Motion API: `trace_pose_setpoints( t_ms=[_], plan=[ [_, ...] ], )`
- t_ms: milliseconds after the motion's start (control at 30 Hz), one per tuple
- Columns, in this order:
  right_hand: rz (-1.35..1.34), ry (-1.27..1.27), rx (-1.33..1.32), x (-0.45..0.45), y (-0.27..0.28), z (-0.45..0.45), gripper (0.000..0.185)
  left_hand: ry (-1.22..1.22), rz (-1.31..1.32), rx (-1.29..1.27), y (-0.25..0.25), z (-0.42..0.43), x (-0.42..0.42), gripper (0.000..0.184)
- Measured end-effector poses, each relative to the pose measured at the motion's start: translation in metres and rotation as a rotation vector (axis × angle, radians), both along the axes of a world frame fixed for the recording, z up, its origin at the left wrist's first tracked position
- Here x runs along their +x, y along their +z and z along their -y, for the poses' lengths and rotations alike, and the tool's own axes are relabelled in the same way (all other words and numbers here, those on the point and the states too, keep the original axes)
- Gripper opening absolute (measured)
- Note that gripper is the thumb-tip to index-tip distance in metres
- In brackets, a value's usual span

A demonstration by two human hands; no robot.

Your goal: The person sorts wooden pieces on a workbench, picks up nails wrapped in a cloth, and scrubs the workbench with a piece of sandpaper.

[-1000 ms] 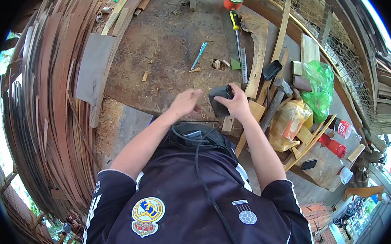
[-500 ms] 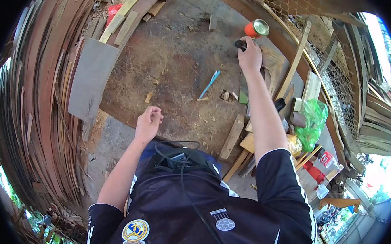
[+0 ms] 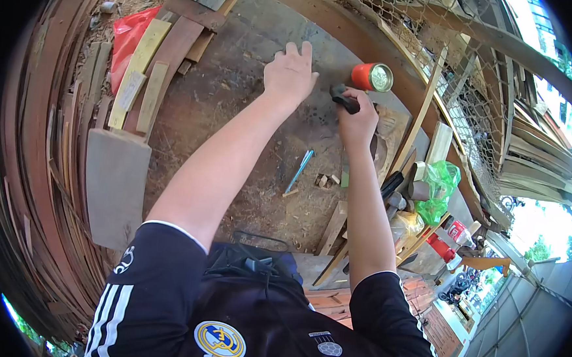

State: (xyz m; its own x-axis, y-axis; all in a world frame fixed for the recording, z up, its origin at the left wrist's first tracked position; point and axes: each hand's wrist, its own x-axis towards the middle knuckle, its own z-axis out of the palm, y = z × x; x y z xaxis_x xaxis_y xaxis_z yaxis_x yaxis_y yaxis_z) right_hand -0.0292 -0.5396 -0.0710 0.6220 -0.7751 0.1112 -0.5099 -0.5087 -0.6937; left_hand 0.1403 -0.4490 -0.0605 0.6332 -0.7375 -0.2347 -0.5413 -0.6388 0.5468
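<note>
My left hand [image 3: 290, 74] reaches over the far part of the worn brown work board [image 3: 236, 136], palm down with fingers spread. Whatever lies beneath its palm is hidden. To its right, my right hand [image 3: 357, 121] is closed around a small dark, rounded object [image 3: 344, 98], whose kind I cannot make out. Just beyond that hand, an orange-red can [image 3: 371, 77] lies on its side, its metal end showing. A light-blue pen [image 3: 299, 171] rests on the board between my forearms, with a few small wood bits [image 3: 327, 180] to its right.
Wood strips [image 3: 138, 71] and a grey board [image 3: 116, 188] line the left edge, beside stacked planks [image 3: 35, 163]. On the right lie wood offcuts [image 3: 333, 227], a green plastic bag [image 3: 439, 191] and a bottle [image 3: 459, 232]. Wire mesh [image 3: 462, 84] borders the far right.
My left hand has moved from near my body to the far part of the board, its fingers now spread. My right hand still holds the dark object near the can. The view has shifted.
</note>
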Motion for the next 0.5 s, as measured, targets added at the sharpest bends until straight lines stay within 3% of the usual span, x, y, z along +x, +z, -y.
trace_pose_setpoints(
  t_ms=[133,200,267,367,500],
  plan=[
    [-0.071,0.017,-0.214,0.006,-0.037,-0.004,0.023,-0.04,-0.128,-0.043,-0.027,-0.011,0.011,0.044],
    [-0.068,-0.034,-0.043,0.0,-0.044,-0.041,0.023,0.032,-0.198,-0.15,-0.024,-0.049,0.006,0.041],
    [-0.15,-0.052,0.338,-0.004,-0.031,-0.087,0.023,0.163,-0.237,-0.296,-0.016,-0.102,-0.007,0.038],
    [-0.128,0.111,0.661,-0.005,-0.013,-0.113,0.023,0.297,-0.336,-0.448,-0.001,-0.197,-0.037,0.03],
    [0.022,0.002,0.216,0.039,-0.014,-0.031,0.02,0.242,-0.457,-0.288,0.019,-0.333,-0.089,0.023]
  ],
)
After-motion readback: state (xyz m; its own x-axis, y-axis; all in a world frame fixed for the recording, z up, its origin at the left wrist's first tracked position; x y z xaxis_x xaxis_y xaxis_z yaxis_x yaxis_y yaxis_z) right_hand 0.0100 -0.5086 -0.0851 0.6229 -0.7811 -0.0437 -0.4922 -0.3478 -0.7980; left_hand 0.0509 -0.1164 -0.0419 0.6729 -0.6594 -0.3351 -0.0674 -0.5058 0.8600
